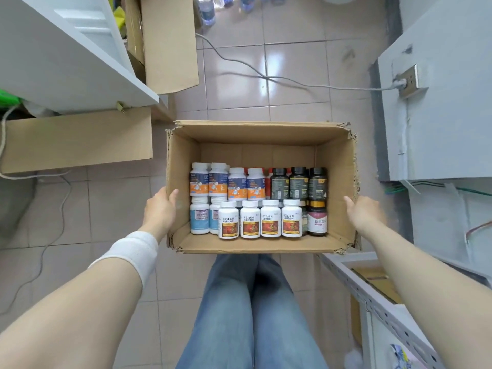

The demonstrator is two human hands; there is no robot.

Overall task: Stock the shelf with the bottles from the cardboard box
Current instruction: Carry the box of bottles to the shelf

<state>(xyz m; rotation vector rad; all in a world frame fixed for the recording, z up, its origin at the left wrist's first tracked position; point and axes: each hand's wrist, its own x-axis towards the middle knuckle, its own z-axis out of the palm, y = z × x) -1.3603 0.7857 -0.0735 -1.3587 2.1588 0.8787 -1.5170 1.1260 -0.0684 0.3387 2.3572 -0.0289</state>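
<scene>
An open cardboard box [255, 133] at centre frame holds upright pill bottles [249, 219] packed in its near half. With both arms outstretched, the left hand [159, 209] and right hand [364, 213] grip its side walls, thumbs at the rims.

We read 灵芝山茱萸 above 天麻杜仲叶 on each of the four white red-labelled bottles [249, 219] at the front of the cardboard box [261, 134], and 益生菌 on the dark bottle [317, 221] beside them; the other labels' print is too small for us.
</scene>
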